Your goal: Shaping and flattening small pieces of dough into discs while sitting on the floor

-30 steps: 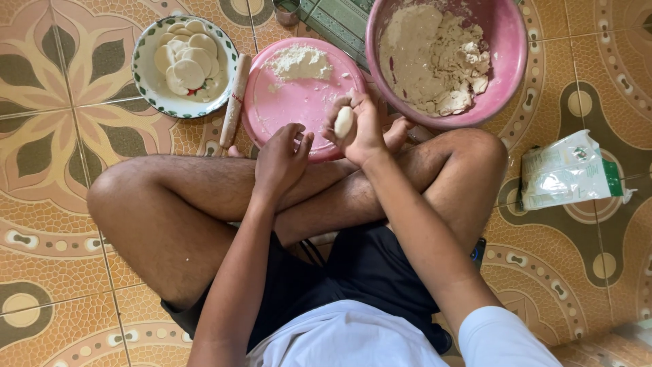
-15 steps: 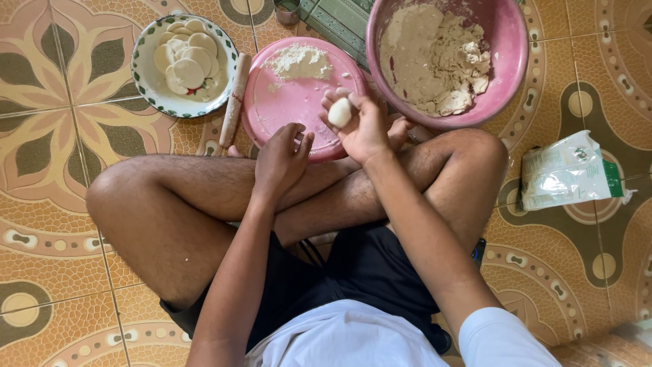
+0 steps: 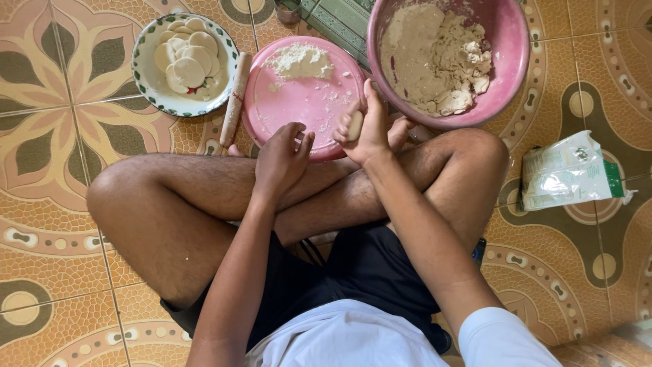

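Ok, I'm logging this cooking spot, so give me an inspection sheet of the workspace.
Surface: patterned tile floor, person sits cross-legged.
Job's things: dough ball in right hand; pink board with flour pile; pink bowl of dough.
Clutter: plate of flat discs; rolling pin; white bag.
Grippers: left hand empty, over board edge.
Cables: nothing seen.
Surroundings: green mat.
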